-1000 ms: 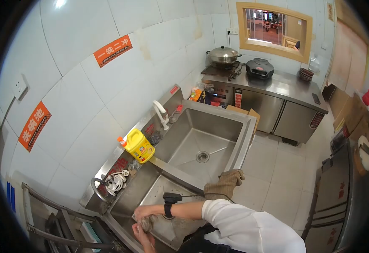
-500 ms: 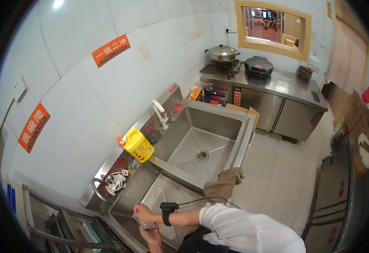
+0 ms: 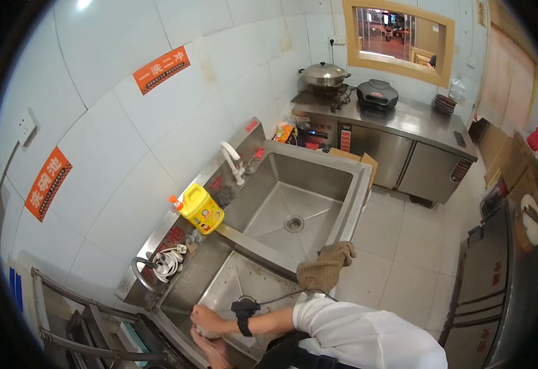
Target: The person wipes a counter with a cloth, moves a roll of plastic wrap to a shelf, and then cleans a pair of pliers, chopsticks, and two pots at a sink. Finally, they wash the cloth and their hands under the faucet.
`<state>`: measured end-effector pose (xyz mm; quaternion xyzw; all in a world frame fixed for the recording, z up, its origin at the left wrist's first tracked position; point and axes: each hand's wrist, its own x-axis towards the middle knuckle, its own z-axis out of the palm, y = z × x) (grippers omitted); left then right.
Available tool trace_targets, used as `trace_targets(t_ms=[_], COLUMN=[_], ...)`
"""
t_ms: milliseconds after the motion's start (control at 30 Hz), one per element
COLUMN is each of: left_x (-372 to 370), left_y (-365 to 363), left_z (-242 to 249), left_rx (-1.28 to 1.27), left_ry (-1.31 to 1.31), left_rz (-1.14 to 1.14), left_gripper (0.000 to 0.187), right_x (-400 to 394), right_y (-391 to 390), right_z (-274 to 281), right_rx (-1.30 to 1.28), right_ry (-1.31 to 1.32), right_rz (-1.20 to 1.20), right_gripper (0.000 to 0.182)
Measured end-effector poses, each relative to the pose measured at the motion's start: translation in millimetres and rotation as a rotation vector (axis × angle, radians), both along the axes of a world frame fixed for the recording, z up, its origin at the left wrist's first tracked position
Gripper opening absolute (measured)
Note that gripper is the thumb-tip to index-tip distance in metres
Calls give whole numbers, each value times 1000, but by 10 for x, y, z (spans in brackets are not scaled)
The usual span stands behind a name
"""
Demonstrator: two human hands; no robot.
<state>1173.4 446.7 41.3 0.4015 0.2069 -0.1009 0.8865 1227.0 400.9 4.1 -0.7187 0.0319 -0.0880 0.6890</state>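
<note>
Over the near sink basin [image 3: 235,261], my right hand [image 3: 207,321] is closed, a dark band around its wrist. My left hand [image 3: 210,349] meets it from below, fingers closed and partly hidden. Between them a small bit of a greyish wad [image 3: 209,334] shows, perhaps a wet cloth; the hands cover most of it. Dark food scraps lie on the basin floor. On the ledge beside the basin stand a yellow detergent jug [image 3: 201,209] with an orange cap and a dark scouring pad [image 3: 223,196].
A brown glove or cloth [image 3: 325,265] hangs on the sink's front edge. Beyond lies a second basin [image 3: 290,200] with a white faucet [image 3: 232,163]. A dark faucet [image 3: 143,275] and coiled white cord [image 3: 169,264] sit left. A metal rack [image 3: 90,350] stands at lower left.
My hands have moved slightly down and left and closed tighter together. The greyish wad, more visible before, is now mostly covered.
</note>
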Motion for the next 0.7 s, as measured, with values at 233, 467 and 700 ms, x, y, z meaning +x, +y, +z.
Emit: trace_targets(t_ms=[233,467,700], left_x=[183,81,-108], left_y=[389,225,-65], left_z=[-480,31,459], left_rx=[-33,210,187], left_ry=[-310,-169,-60], left_rz=[-163,114,-81], left_gripper=[23,11,19], right_x=[-253,-189,-39], right_y=[371,-355,-447], right_z=[-157,138,200], right_rx=[-208,512,-209], right_ry=[-737,439,-145], right_rz=[-198,428,179], right_gripper=[12,24,28])
